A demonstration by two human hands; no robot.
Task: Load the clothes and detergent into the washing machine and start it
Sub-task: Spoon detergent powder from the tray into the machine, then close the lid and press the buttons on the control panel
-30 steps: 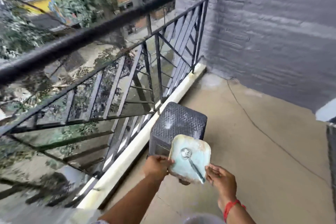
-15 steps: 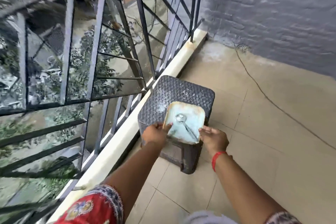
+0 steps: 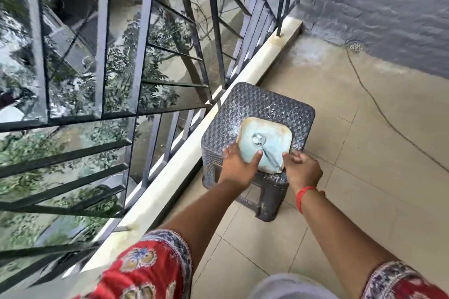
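A pale blue square container lid or tray with a metal spoon lying on it sits on top of a dark grey woven plastic stool. My left hand grips the tray's near left edge, thumb lying on its top. My right hand holds the near right corner, fingers curled at the rim. A red thread is tied round my right wrist. The washing machine and clothes are out of view.
A dark metal balcony railing on a white kerb runs along the left, with trees below. A grey brick wall closes the far side, a floor drain at its foot. Beige tiles spread to the right.
The tray came down from mid-air onto the stool top. My view dropped and moved closer to the stool. Both hands stay at the tray's near edge.
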